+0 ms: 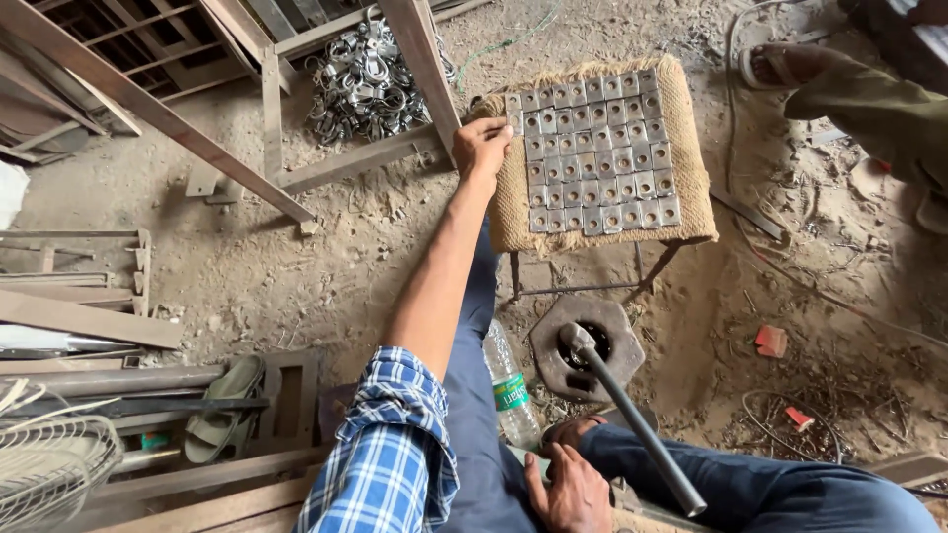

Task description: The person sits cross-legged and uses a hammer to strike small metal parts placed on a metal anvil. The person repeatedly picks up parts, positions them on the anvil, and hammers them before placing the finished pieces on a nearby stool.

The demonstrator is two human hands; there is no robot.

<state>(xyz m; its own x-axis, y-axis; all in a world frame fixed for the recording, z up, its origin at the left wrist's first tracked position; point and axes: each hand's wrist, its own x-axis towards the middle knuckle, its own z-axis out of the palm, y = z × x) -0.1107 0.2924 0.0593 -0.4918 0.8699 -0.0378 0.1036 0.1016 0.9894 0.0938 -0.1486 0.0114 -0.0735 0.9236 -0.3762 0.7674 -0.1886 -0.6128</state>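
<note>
Fingers [491, 138] of the left hand [481, 146] press narrowly together on the near left edge of the grid of small square grey metal plates with centre holes [592, 150], which lies on a burlap-covered stool [691, 178] standing on the dusty floor [326, 257]. The right hand [571, 494] rests low on the lap in blue trousers, fingers loosely curled and holding nothing, just beside a long dark metal rod [632, 419]. That rod stands in a hexagonal metal block [588, 345], with a clear plastic bottle [511, 390] near it.
</note>
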